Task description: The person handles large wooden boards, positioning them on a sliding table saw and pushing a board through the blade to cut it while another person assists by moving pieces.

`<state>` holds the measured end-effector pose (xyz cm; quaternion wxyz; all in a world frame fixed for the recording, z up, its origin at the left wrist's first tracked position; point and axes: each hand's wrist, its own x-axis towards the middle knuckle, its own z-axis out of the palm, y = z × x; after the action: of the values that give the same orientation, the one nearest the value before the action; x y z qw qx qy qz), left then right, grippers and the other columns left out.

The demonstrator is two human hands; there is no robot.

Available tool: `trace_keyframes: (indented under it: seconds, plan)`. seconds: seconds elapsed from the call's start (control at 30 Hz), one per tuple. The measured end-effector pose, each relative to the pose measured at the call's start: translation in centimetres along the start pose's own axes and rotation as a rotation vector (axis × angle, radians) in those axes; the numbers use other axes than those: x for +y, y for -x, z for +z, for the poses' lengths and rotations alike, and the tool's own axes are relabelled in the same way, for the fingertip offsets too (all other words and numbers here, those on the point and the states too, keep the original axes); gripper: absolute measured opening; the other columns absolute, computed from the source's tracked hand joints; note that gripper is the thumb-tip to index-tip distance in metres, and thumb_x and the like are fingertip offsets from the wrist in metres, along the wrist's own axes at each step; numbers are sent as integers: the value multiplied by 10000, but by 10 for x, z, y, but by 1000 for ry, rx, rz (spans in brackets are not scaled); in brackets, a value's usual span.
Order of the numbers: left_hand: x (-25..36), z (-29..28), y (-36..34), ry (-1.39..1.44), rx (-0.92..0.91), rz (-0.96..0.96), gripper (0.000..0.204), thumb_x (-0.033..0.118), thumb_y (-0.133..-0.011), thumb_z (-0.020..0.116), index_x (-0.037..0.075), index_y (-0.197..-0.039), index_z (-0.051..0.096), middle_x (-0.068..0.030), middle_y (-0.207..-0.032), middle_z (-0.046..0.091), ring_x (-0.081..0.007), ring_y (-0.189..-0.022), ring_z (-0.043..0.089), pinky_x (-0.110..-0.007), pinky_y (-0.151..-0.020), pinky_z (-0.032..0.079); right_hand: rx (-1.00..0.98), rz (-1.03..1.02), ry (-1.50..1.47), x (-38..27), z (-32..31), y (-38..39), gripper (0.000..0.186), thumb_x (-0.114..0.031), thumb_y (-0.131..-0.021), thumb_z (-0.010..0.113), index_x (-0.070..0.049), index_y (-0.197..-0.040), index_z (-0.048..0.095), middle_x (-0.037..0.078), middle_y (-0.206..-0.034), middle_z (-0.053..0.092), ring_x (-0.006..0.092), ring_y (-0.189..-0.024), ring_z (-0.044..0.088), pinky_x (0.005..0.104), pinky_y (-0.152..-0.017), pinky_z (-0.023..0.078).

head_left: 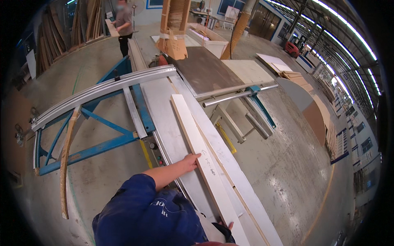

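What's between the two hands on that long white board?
Head view: between the left hand and right hand there's just white board, with dark marks near the left.

Board on the saw bed, frame to the left, table to the right.
The board (207, 166) lies lengthwise on the bed (227, 158), the left hand (191, 161) at its left edge. Left of the bed stands the frame (102, 149); a rail (104, 89) runs along its far side and across the bed's far end. Right of the bed's far part is the table (205, 71), a bin (217, 46) behind it. A co-worker (124, 20) stands beyond the rail; sheets (295, 88) lie farther right.
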<state>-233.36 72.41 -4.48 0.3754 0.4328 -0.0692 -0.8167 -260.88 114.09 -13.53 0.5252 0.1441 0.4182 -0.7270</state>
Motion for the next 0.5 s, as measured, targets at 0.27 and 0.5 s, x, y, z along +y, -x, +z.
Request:
trace_keyframes:
  seconds: [0.27,0.5]
  plan:
    - [41,-9,-47,93,-27,63,343,163,-1003,600,-10,-1294,544,-156,-1243,646,-287,-1125,648,-431,-977,542,117,-97,-303,19,113,-8,491,-298,-960,690,19,-1311,559,146,-1335,614,274,-1233,566,382,-1090,445]
    - [71,-6,-71,113,-62,120,342,170,-1003,601,16,-1304,545,-139,-1272,634,-262,-1169,621,-449,-979,528,-95,-60,-173,15,156,-23,460,-295,-953,699,20,-1278,611,122,-1274,670,259,-1164,616,373,-1028,485]
